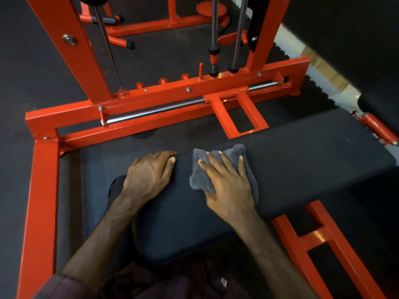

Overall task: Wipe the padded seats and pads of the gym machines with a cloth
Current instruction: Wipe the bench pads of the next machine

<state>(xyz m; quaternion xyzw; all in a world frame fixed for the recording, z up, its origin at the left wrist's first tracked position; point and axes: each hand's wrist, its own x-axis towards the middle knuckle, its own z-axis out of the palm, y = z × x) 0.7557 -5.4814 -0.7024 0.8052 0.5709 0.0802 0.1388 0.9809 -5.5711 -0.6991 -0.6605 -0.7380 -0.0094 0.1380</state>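
Cloth pressed flat on the black bench pad.

The right hand (230,184) lay with straight, spread fingers on a crumpled grey cloth (201,175) near the middle of the matte black padded seat (302,152); the left hand (149,175) rested just beside the cloth, fingers relaxed, holding nothing, within the orange frame (41,190).

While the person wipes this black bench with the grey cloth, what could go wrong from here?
1. The cloth is bunched under the right hand, so each pass may cover only a narrow strip and leave parts of the padded bench unwiped.
2. The left hand rests bare on the pad, so it may smudge wiped areas.
3. Wiping toward the far edge, fingers might knock the red frame.
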